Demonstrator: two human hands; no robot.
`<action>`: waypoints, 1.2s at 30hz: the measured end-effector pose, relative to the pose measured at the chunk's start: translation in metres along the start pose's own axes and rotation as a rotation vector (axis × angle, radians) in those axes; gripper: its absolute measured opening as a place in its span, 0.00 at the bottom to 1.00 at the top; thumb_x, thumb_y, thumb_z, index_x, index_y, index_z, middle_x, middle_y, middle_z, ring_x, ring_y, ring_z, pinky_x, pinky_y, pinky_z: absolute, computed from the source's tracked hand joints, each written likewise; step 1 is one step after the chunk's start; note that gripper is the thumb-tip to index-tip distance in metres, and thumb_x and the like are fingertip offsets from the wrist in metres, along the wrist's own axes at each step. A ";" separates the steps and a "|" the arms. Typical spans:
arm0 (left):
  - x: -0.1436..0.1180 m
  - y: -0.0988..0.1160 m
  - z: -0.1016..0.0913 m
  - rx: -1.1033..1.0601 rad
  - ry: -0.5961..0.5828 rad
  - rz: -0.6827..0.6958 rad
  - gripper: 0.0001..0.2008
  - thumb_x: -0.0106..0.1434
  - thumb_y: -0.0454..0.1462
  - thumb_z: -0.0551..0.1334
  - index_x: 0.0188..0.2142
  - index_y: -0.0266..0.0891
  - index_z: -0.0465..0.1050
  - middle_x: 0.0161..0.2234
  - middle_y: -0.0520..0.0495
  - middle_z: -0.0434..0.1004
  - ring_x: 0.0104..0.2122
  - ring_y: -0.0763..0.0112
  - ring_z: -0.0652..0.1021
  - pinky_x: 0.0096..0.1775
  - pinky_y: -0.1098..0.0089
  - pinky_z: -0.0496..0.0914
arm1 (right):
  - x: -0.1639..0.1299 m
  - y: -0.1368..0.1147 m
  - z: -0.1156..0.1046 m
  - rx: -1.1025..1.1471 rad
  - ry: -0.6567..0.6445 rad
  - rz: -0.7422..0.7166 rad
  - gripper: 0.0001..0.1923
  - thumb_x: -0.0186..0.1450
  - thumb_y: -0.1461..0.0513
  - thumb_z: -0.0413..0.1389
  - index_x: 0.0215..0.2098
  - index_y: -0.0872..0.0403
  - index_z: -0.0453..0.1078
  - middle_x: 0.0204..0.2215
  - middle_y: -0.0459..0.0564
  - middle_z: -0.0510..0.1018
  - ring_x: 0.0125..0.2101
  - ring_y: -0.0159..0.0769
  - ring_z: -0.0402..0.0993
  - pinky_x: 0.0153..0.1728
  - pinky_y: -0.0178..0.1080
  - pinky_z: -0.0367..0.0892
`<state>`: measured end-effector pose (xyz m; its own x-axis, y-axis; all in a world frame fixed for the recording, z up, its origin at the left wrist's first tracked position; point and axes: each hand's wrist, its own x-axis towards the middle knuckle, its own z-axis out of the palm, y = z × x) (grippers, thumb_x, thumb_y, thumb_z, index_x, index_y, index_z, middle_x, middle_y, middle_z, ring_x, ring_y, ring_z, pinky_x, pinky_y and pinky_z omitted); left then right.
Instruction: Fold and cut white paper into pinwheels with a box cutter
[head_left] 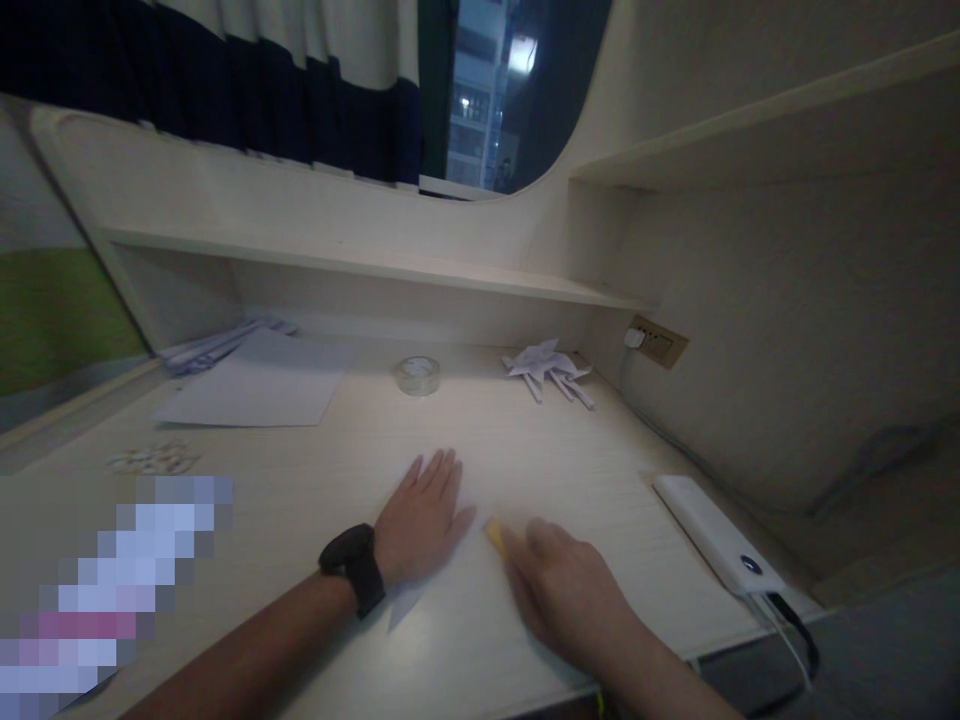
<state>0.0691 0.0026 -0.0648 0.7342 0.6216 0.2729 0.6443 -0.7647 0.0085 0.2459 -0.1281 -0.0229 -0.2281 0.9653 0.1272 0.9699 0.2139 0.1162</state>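
Note:
My left hand (pixel 421 518) lies flat, fingers spread, pressing down a white sheet of paper (pixel 480 590) on the pale desk (pixel 585 470). A black watch (pixel 352 565) sits on that wrist. My right hand (pixel 559 585) rests on the same sheet just to the right, fingers curled around a small yellow object (pixel 495 533) whose tip pokes out toward the left hand. What the yellow object is cannot be told.
A roll of clear tape (pixel 418 375) stands at the desk's back, folded paper pieces (pixel 549 368) to its right, a loose white sheet (pixel 255 392) and paper stack (pixel 217 345) at left. A white power bank (pixel 716 545) with cable lies at right. A shelf (pixel 360 262) overhangs.

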 end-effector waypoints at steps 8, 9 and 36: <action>0.000 0.000 0.001 -0.011 0.003 0.008 0.32 0.69 0.49 0.40 0.61 0.26 0.55 0.63 0.31 0.53 0.63 0.54 0.54 0.61 0.52 0.47 | 0.004 -0.004 -0.005 0.018 -0.016 0.016 0.14 0.66 0.63 0.47 0.49 0.52 0.65 0.31 0.51 0.72 0.29 0.35 0.69 0.25 0.34 0.56; 0.000 0.000 0.002 -0.009 0.004 0.010 0.32 0.69 0.49 0.40 0.61 0.26 0.55 0.63 0.31 0.53 0.63 0.54 0.54 0.61 0.52 0.47 | 0.004 -0.005 -0.004 0.016 -0.013 0.022 0.14 0.66 0.63 0.47 0.49 0.52 0.65 0.31 0.52 0.72 0.29 0.35 0.69 0.25 0.34 0.56; -0.001 -0.003 0.000 -0.009 -0.005 0.034 0.32 0.69 0.49 0.39 0.61 0.27 0.55 0.63 0.32 0.52 0.63 0.56 0.53 0.61 0.54 0.45 | 0.002 -0.001 -0.004 0.023 0.002 -0.018 0.14 0.66 0.62 0.46 0.49 0.51 0.65 0.32 0.50 0.71 0.30 0.36 0.68 0.27 0.34 0.58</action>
<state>0.0669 0.0044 -0.0654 0.7570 0.5959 0.2681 0.6168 -0.7871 0.0078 0.2445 -0.1266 -0.0190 -0.2462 0.9608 0.1274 0.9672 0.2351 0.0958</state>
